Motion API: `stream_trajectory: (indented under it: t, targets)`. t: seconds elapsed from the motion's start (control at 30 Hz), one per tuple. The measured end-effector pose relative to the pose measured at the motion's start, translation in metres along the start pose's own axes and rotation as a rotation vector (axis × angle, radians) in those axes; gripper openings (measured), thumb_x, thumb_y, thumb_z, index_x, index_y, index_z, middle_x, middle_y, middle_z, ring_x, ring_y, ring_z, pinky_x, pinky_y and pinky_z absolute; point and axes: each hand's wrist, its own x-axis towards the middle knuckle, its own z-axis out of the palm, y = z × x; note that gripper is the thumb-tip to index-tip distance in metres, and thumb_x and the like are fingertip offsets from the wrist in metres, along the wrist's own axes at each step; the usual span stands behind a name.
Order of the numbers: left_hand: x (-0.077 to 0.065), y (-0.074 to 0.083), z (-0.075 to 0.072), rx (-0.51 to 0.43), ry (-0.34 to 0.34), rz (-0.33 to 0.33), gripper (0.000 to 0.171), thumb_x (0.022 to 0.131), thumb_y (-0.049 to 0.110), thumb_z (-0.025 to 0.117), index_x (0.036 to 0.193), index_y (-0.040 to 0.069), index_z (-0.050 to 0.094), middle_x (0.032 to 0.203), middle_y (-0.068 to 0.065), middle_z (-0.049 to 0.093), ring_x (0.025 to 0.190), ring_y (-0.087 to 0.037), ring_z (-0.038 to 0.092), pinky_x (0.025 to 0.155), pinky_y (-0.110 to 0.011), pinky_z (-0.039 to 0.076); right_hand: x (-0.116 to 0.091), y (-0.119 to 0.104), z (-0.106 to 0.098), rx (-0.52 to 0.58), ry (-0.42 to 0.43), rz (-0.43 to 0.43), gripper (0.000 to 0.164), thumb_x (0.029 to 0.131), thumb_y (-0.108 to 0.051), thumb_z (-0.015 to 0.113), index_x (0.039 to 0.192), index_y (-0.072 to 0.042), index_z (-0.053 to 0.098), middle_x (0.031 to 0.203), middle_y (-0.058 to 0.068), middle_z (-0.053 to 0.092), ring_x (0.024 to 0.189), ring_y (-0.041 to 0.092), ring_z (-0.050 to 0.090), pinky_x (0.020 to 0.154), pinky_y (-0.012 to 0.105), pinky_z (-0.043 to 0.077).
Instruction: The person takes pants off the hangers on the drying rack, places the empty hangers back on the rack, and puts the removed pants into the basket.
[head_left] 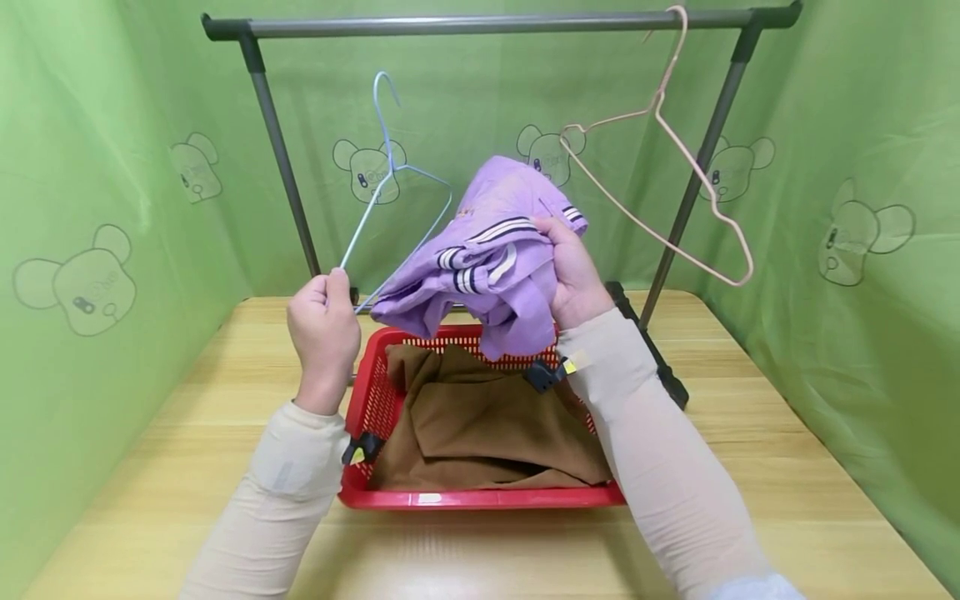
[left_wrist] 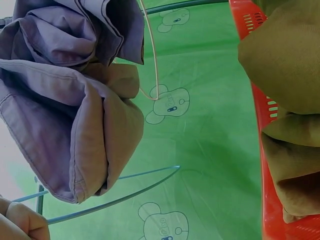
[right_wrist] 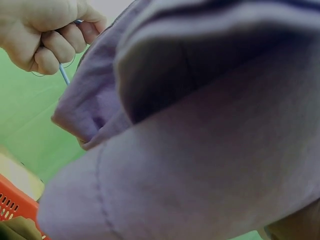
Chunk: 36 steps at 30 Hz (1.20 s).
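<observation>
My left hand (head_left: pixel 325 333) grips a light blue wire hanger (head_left: pixel 367 212) by its lower left corner, with the hook pointing up. In the right wrist view the fingers (right_wrist: pixel 60 45) of that hand curl round the wire. A bunched purple garment (head_left: pixel 510 242) with navy and white striped trim hangs from my right hand (head_left: pixel 573 275), thumb on top of the cloth. The garment overlaps the hanger's right end in the head view. Its folded lower part (left_wrist: pixel 75 135) fills the upper left of the left wrist view. Most of my right fingers are hidden behind the cloth.
Below the hands stands a red plastic basket (head_left: pixel 480 498) holding brown cloth (head_left: pixel 487 425). A pink wire hanger (head_left: pixel 693 171) hangs on the right of the grey rack bar (head_left: pixel 465 25). The rack's black foot (head_left: pixel 663 367) rests on the wooden table (head_left: pixel 780 467). Green curtains (head_left: pixel 82 167) surround the table.
</observation>
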Motion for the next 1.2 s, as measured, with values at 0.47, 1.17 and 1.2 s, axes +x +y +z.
stream_trajectory:
  t: [0.47,1.17,1.2]
  targets:
    - [0.001,-0.001,0.0,0.004,-0.004,0.023,0.047,0.098,0.013,0.049,0.054,0.015,0.034,0.047,0.005,0.027,0.042,-0.005,0.023,0.04,-0.021,0.014,-0.003,0.0,-0.005,-0.02,0.049,0.042,0.011,0.099,-0.005,0.048,0.101,0.005,0.052,0.086,0.017,0.066,0.071,0.024,0.067,0.067,0.026,0.057]
    - [0.002,0.002,-0.001,-0.027,-0.007,-0.017,0.047,0.098,0.013,0.049,0.054,0.015,0.034,0.047,0.005,0.028,0.042,-0.006,0.024,0.039,-0.02,0.015,-0.012,0.001,-0.008,-0.08,0.047,0.044,0.012,0.098,-0.004,0.049,0.107,0.004,0.049,0.09,0.017,0.066,0.077,0.025,0.068,0.074,0.027,0.057]
    - [0.002,0.002,-0.001,-0.027,-0.006,-0.019,0.047,0.098,0.014,0.049,0.053,0.015,0.034,0.047,0.005,0.028,0.042,-0.006,0.024,0.039,-0.02,0.015,-0.012,0.002,-0.009,-0.084,0.047,0.045,0.012,0.098,-0.005,0.049,0.106,0.004,0.049,0.09,0.017,0.066,0.077,0.025,0.067,0.074,0.027,0.056]
